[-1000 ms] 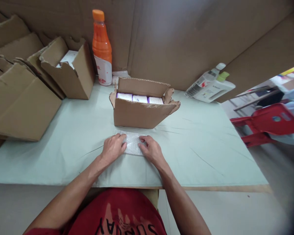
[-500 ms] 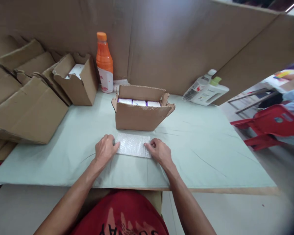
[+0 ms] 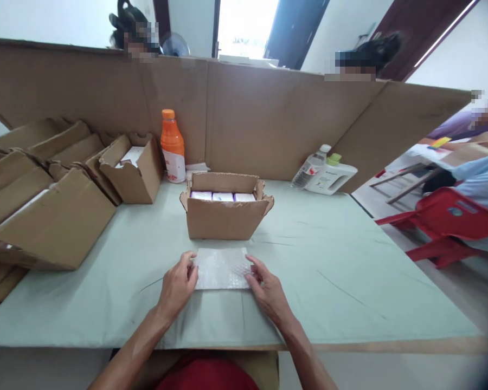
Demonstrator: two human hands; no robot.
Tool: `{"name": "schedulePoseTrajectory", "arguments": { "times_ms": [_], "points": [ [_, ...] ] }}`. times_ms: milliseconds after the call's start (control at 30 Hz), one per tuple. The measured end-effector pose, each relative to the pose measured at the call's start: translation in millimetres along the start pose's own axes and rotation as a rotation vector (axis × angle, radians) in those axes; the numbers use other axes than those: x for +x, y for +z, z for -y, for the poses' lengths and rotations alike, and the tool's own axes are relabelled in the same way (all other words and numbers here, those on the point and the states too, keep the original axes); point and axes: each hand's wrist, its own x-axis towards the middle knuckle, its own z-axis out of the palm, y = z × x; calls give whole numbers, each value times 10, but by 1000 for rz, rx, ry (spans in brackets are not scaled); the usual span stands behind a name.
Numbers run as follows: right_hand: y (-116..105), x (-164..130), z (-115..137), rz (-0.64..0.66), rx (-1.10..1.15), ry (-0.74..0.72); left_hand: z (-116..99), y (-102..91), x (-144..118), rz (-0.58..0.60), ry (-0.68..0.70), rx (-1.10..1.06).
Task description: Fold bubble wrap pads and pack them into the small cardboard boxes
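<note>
A flat, clear piece of bubble wrap (image 3: pixel 222 269) lies on the green cloth in front of me, just nearer than an open cardboard box. My left hand (image 3: pixel 179 284) has its thumb and fingers closed at the wrap's left edge. At the right edge, the curled fingers and thumb of my right hand (image 3: pixel 267 287) hold the sheet. Inside the cardboard box (image 3: pixel 219 219) stand white packs with purple edges, their tops showing between the raised flaps.
Several cardboard boxes (image 3: pixel 61 222) crowd the table's left side. An orange bottle (image 3: pixel 173 149) stands by the cardboard partition (image 3: pixel 264 119); a clear bottle (image 3: pixel 312 167) and a white jug (image 3: pixel 329 179) lean at the right. Red chairs (image 3: pixel 459 216) and other people are beyond.
The view has tipped upward, bringing the partition's top edge and people behind it into sight. My thumbs have shifted from the wrap's top face outward to its side edges.
</note>
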Motion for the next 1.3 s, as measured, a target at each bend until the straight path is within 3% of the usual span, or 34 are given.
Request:
{"name": "schedulePoseTrajectory", "arguments": {
  "times_ms": [100,200,267,333,367,433,533,633,767,867,933,1067,1133,1233,1300],
  "points": [
    [-217,148,295,-33,13,-245,-81,-288,41,-222,300,-199],
    [-525,493,737,-159,-10,-444,-311,-765,318,-409,536,-215],
    [-710,814,997,-253,-59,-528,-504,-1074,632,-534,603,-165],
    [-838,1179,1158,-284,-101,-564,-688,-1299,1012,-558,595,-112],
    [-878,1364,1195,-271,-120,-550,-768,-1371,1209,-519,548,-75],
    [-920,1708,1201,-174,-192,-457,-888,-1430,1580,-327,404,77],
    [-919,2088,1154,162,-436,-248,-959,-1345,1989,75,260,354],
    [-863,2298,1160,466,-685,-158,-940,-1143,2182,292,243,463],
    [-708,2455,1209,663,-848,-180,-905,-902,2241,390,224,539],
    [-658,2503,1210,764,-844,-111,-909,-898,2250,427,206,589],
    [-727,2480,1220,702,-754,-122,-925,-1002,2246,399,201,607],
    [-936,2370,1313,440,-693,-300,-970,-1217,2215,219,277,465],
    [-920,2356,1366,439,-719,-335,-984,-1203,2221,293,309,318],
    [-761,2417,1400,662,-706,-248,-978,-1084,2275,528,267,233],
    [-723,2445,1398,769,-645,-193,-953,-1071,2282,582,255,207]
  ]
}}
